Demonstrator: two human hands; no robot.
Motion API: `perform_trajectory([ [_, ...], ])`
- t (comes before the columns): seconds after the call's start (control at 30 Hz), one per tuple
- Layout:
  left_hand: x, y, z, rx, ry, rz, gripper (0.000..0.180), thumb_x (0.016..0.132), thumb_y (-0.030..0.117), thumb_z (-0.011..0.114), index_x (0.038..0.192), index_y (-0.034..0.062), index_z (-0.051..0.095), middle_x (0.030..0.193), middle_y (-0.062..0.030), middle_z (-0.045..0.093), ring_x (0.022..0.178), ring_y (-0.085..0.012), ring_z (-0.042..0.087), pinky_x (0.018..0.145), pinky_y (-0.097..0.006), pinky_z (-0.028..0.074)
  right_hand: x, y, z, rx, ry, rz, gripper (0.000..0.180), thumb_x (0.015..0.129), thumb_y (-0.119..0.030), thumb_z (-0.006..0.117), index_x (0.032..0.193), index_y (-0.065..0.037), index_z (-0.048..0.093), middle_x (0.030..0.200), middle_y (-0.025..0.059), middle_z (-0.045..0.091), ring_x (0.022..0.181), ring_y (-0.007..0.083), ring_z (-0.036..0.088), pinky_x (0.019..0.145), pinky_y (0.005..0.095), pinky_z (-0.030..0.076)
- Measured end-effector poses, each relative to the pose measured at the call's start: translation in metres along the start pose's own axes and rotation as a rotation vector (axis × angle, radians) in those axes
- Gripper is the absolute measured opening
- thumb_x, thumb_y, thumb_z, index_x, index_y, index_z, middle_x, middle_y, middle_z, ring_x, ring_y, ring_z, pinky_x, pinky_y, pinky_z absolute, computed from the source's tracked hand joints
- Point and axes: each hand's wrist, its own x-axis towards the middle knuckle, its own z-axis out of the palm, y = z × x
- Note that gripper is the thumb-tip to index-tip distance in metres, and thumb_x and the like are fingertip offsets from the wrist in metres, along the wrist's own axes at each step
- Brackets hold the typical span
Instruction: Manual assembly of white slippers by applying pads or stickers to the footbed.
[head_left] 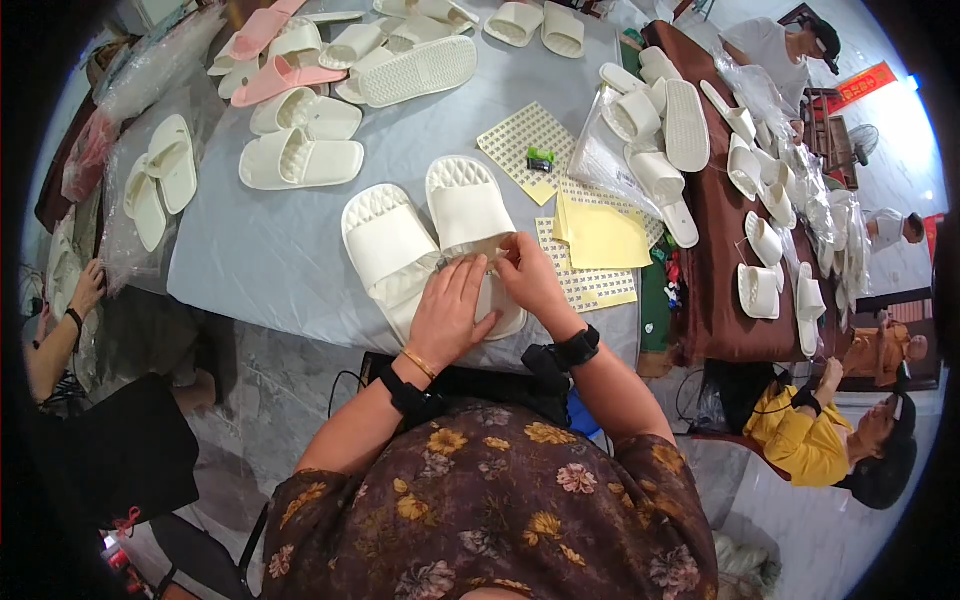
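Two white slide slippers lie side by side in front of me on the pale grey-blue table cover [240, 240]. My left hand [455, 308] rests over the right slipper [468, 205], fingers stretched out, with its fingertips just below the strap. Close by, the fingers of my right hand [530, 278] are pinched together at the same slipper's right side. What they pinch is hidden, though a small shiny patch shows by the fingertips. The left slipper [385, 232] lies beside my left hand, its near end partly covered by that hand.
Yellow sticker sheets [605, 235] and a small green-and-black object [540, 160] lie to the right. White slippers [305, 162] and pink ones [275, 82] fill the far left. More slippers cover a brown-covered table [715, 290]. Co-workers sit at left and right, one in a yellow shirt [800, 435].
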Motion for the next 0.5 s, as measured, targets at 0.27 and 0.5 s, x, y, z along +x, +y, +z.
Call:
perform_trajectory([
  [0.27,0.004,0.003,-0.005,-0.014,0.035,0.014,0.075,0.077,0.024,0.075,0.138,-0.0035,0.043,0.131,-0.0201,0.053,0.122,-0.036,0.05,0.105,-0.044,0.039,0.002,0.0,-0.002,-0.191,0.168,-0.042,0.017,0.088,-0.015,0.06,0.096,0.0,0.059,0.089,0.0211,0.063,0.085,0.0418,0.061,0.076,0.0474,0.049],
  [0.5,-0.005,0.001,-0.013,-0.058,0.144,-0.127,0.033,0.081,0.025,0.071,0.106,0.0034,0.067,0.118,-0.0156,0.057,0.113,-0.0338,0.052,0.097,-0.045,0.042,-0.032,0.042,-0.062,0.01,0.308,-0.055,0.012,0.086,-0.007,0.062,0.094,0.001,0.061,0.082,0.0167,0.063,0.074,0.0277,0.062,0.067,0.0356,0.05],
])
